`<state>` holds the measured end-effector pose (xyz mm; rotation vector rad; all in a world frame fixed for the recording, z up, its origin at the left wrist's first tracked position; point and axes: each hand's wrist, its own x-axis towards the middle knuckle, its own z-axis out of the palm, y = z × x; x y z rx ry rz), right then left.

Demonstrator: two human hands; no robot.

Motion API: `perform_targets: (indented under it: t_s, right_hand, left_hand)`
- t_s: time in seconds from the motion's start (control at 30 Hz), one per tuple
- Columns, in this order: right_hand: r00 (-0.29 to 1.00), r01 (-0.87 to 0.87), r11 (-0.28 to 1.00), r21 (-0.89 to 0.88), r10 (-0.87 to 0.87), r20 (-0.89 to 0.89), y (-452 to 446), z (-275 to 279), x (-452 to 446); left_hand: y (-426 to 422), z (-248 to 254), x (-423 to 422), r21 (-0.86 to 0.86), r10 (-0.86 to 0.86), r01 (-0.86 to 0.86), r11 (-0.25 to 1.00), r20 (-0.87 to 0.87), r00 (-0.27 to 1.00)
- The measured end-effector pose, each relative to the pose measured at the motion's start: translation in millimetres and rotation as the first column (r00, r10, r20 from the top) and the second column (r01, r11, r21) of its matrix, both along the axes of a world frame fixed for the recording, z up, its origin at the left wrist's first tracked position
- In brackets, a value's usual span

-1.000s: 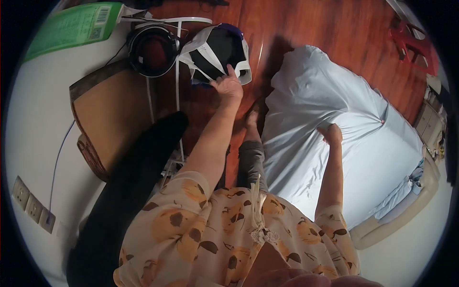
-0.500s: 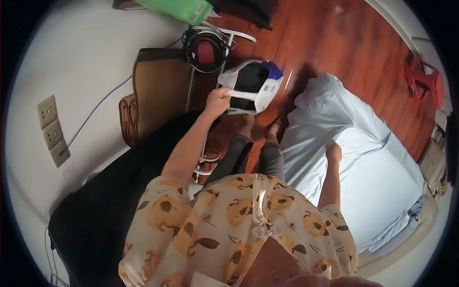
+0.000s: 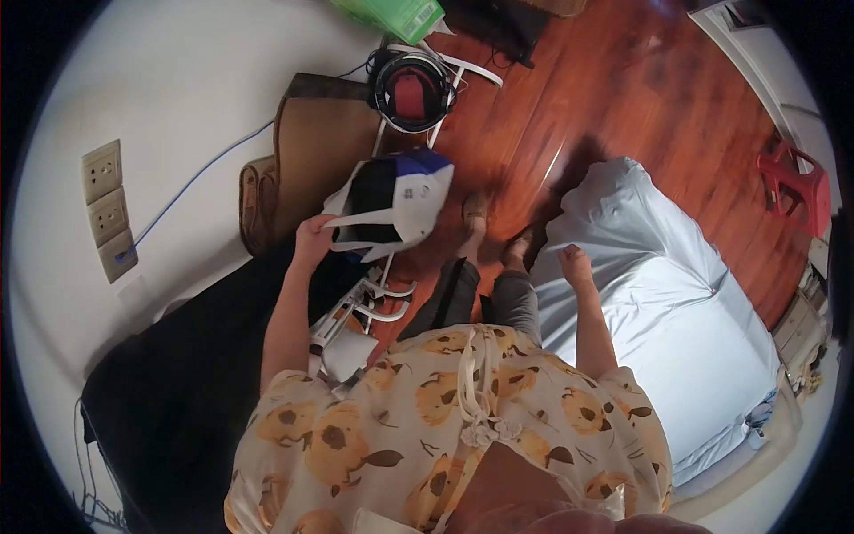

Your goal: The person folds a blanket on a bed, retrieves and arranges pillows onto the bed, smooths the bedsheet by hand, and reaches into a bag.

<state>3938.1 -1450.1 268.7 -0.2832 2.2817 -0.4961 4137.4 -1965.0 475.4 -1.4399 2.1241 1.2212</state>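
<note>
My left hand (image 3: 313,240) is closed round the pale handle of a white and blue tote bag (image 3: 425,209). The bag hangs with its mouth agape, showing a dark inside. My right hand (image 3: 576,264) is curled into a loose fist in front of a light blue sheet (image 3: 676,311) that covers a bulky, bed-like shape. I see nothing in that fist, and whether it touches the cloth I cannot tell.
A black-draped surface (image 3: 196,392) runs along the wall at left. Behind the bag are a brown rolled mat (image 3: 325,151), a helmet-like black object (image 3: 411,93) and a green bag (image 3: 400,16). A red plastic stool (image 3: 794,185) stands far right on the wooden floor (image 3: 525,125).
My left hand has carried the tote bag to the left and down, towards the black-draped surface. My right hand has shifted left across the sheet, and the view has turned slightly.
</note>
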Motion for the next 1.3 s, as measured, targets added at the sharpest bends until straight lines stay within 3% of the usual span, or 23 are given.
perform_targets:
  t_s: [0.07, 0.13, 0.27, 0.3, 0.33, 0.6, 0.67, 0.77, 0.93, 1.0, 1.03, 1.1, 1.13, 1.23, 1.3]
  right_hand:
    - [1.0, -0.006, 1.0, -0.012, 0.006, 0.002, -8, 3, -3]
    - [0.998, 0.027, 1.0, 0.01, -0.027, 0.055, -14, 16, -4]
    - [0.998, -0.046, 0.999, 0.011, 0.046, 0.032, 6, 11, 12]
    - [0.998, -0.03, 0.999, 0.013, 0.029, 0.053, 5, 14, 14]
    - [0.997, -0.01, 1.0, 0.01, 0.01, 0.074, 4, 17, 17]
    - [0.989, -0.072, 0.997, -0.008, 0.073, 0.132, 0, 28, 46]
    - [0.987, -0.016, 0.997, -0.071, 0.027, 0.158, -1, 27, 53]
    - [0.987, 0.08, 0.99, -0.115, -0.063, 0.147, -8, 56, 53]
    - [0.984, 0.167, 0.977, -0.135, -0.156, 0.092, 21, 85, 60]
    - [0.988, 0.151, 0.976, -0.16, -0.15, 0.019, 43, 98, 60]
    - [0.989, 0.147, 0.978, -0.149, -0.144, 0.034, 55, 103, 61]
    - [0.985, 0.173, 0.973, -0.15, -0.17, 0.034, 75, 116, 67]
    - [0.982, 0.185, 0.974, -0.133, -0.177, 0.073, 86, 123, 72]
    - [0.964, 0.221, 0.967, -0.126, -0.197, 0.178, 125, 121, 101]
    - [0.947, 0.253, 0.958, -0.137, -0.216, 0.237, 142, 117, 117]
  left_hand:
    - [-22, -43, 29, -0.078, -0.081, 0.086, 0.993, 0.062, 0.995]
    - [-41, -85, 43, -0.372, -0.112, 0.201, 0.906, 0.247, 0.962]
    - [-65, -128, 33, -0.465, -0.095, 0.25, 0.849, 0.331, 0.939]
    - [-70, -134, 28, -0.45, -0.029, 0.159, 0.879, 0.281, 0.959]
    - [-74, -135, 25, -0.435, 0.038, 0.07, 0.898, 0.234, 0.972]
    - [-38, -102, 2, -0.448, 0.055, 0.08, 0.891, 0.28, 0.958]
    - [9, -61, -38, -0.644, 0.079, 0.223, 0.732, 0.405, 0.911]
    - [36, -75, -46, -0.629, -0.198, 0.361, 0.688, 0.316, 0.928]
    - [119, -85, -86, -0.52, -0.639, 0.577, 0.63, 0.076, 0.766]
    - [152, -61, -116, -0.26, -0.717, 0.685, 0.68, -0.045, 0.695]
    - [168, -52, -131, -0.278, -0.739, 0.7, 0.658, -0.057, 0.672]
    - [194, -35, -159, 0.064, -0.687, 0.695, 0.716, -0.113, 0.718]
    - [206, -29, -172, -0.023, -0.729, 0.739, 0.673, -0.188, 0.658]
    - [237, 2, -212, 0.004, -0.761, 0.781, 0.624, -0.227, 0.609]
    - [252, 18, -237, -0.058, -0.825, 0.846, 0.53, -0.266, 0.499]
